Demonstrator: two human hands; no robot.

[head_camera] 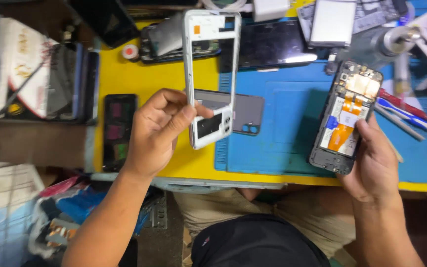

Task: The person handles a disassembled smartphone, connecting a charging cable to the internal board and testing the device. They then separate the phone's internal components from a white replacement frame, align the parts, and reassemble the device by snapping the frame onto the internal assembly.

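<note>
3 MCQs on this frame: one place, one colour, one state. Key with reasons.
1. Where does the grey back cover lie?
A. on the blue mat
B. on the person's lap
C. in the right hand

2. What colour is the frame in the left hand?
A. red
B. white
C. black

3. The phone in the right hand is:
A. closed
B. open, insides showing
C. in a box

A: the cover lies flat at the mat's left edge.
B: the frame is white.
B: orange flex strips and parts show.
</note>
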